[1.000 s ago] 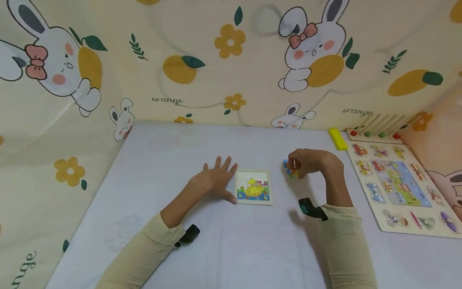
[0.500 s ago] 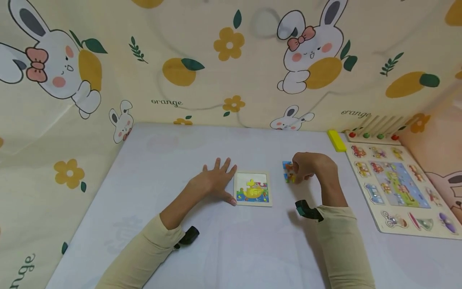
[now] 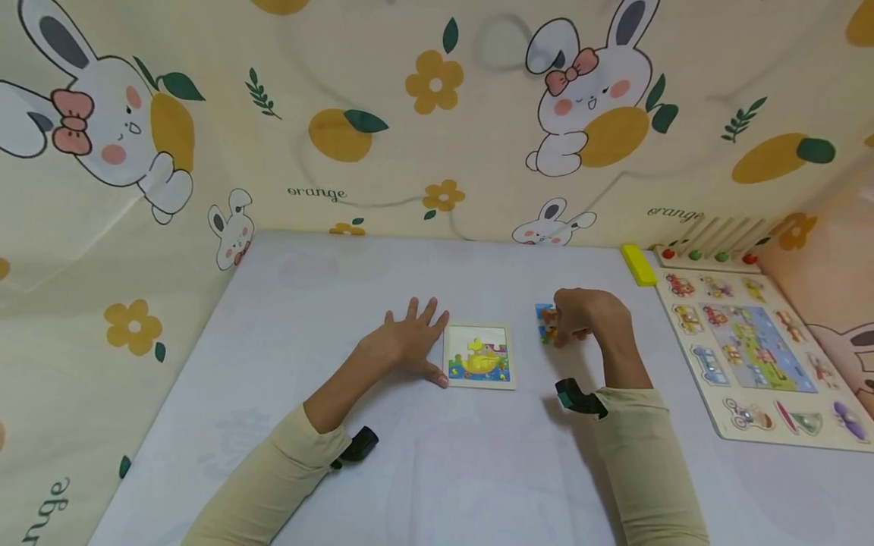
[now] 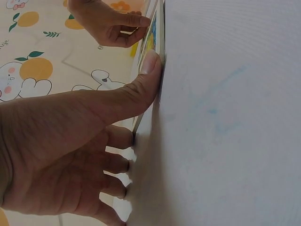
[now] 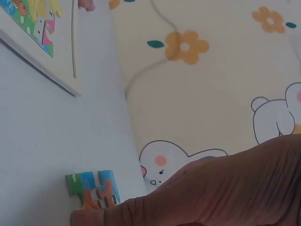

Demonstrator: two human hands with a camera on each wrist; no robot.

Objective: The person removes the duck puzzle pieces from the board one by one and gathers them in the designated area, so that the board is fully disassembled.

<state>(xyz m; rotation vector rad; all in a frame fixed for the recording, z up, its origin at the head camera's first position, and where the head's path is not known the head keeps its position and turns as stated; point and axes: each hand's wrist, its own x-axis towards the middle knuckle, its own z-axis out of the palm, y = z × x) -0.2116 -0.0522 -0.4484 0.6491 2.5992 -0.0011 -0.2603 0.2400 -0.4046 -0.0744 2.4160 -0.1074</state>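
- The left hand [image 3: 410,345] is resting spread and released on the table [image 3: 410,470], its thumb touching the frame [image 5: 42,61].
- The frame is lying flat, showing a part-filled duck puzzle [image 3: 483,362].
- The right hand [image 3: 589,315] is resting curled over pieces [image 5: 88,181] right of the frame, thumb touching them; one cannot tell if it is pinching.
- A board [image 3: 828,437] is lying farther right, a yellow block [image 3: 638,265] near its far end.
- Rabbit-print cloth [image 3: 382,68] is hanging behind.
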